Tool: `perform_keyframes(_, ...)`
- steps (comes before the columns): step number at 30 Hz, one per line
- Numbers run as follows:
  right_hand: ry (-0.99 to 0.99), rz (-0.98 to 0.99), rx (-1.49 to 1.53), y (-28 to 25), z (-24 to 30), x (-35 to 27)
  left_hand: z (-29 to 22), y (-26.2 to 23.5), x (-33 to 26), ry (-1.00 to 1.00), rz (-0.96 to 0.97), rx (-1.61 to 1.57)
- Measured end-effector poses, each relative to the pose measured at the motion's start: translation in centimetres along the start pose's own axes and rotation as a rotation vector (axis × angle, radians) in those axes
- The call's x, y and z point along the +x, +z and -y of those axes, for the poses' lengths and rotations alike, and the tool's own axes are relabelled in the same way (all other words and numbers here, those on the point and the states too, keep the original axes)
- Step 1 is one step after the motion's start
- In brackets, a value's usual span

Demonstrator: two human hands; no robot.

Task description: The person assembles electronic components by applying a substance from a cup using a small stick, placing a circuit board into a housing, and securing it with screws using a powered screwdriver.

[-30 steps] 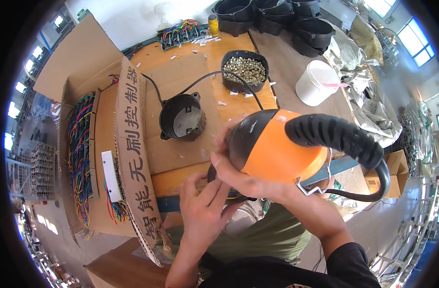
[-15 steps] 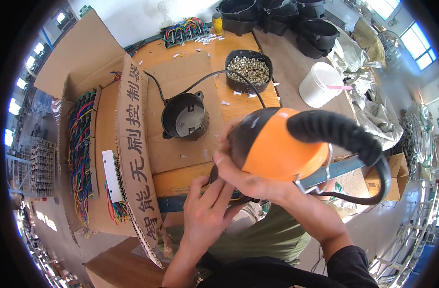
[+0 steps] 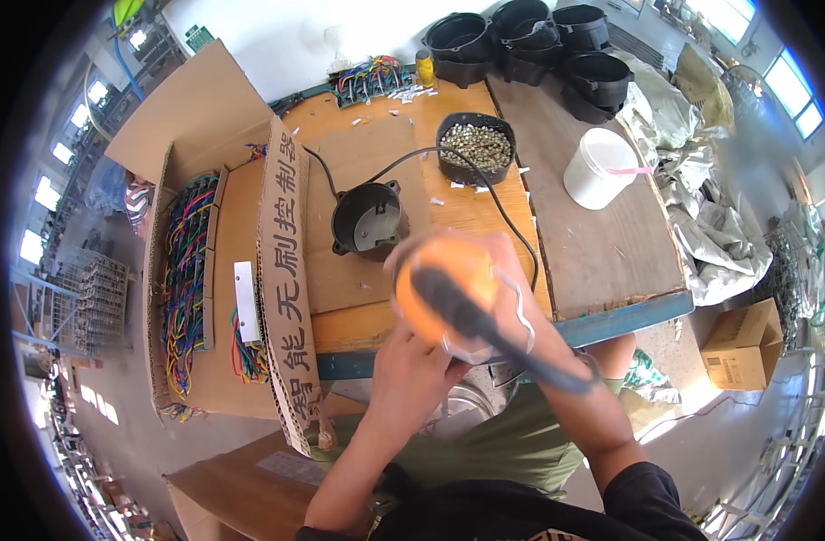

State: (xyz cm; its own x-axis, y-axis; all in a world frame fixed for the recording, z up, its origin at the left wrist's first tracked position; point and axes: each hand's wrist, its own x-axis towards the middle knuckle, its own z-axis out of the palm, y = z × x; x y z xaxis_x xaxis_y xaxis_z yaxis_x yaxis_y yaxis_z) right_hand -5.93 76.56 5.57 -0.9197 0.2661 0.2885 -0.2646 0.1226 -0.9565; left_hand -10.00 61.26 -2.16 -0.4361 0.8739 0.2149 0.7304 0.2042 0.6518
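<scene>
An orange and black corded power tool, likely an electric screwdriver (image 3: 444,293), stands nearly upright over the table's front edge and is blurred by motion. My right hand (image 3: 511,270) wraps round its body, mostly hidden behind it. Below and to its left, my left hand (image 3: 408,374) has its fingers bent together under the tool; what they hold is covered. Just beyond, a round black housing (image 3: 369,219) with a grey inner base lies on a cardboard sheet (image 3: 327,279). A black cable (image 3: 403,160) runs from behind it across the table toward the tool.
At left, an open cardboard box (image 3: 286,270) holds wired boards (image 3: 191,279). A black tub of small metal fasteners (image 3: 477,146) stands beyond the housing. Black housings (image 3: 462,45) are stacked at the back. A white bucket (image 3: 600,169) stands at right, near plastic sacks (image 3: 701,212).
The tool has swung to the left and more upright, its cord end now facing me. My right hand moved with it. My left hand stays close below. The whole view has shifted slightly.
</scene>
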Motion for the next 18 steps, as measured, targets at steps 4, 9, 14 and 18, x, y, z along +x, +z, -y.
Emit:
perform_keyframes(4,-0.075,-0.343,-0.025,-0.4,0.9,-0.1,-1.3,-0.6,0.4,0.074,-0.001,0.32)
perform_keyframes(9,-0.127,-0.48,-0.167,-5.1,4.4,-5.5,-5.3,-4.1,1.6,-0.026,-0.044,0.31)
perform_keyframes(14,-0.253,-0.778,0.238,-6.9,4.4,-9.1,-5.2,-4.9,15.9,0.118,-0.43,0.314)
perform_keyframes(18,-0.14,-0.839,0.313,-6.9,3.9,-11.4,1.3,-0.3,30.3,-0.064,0.121,0.565)
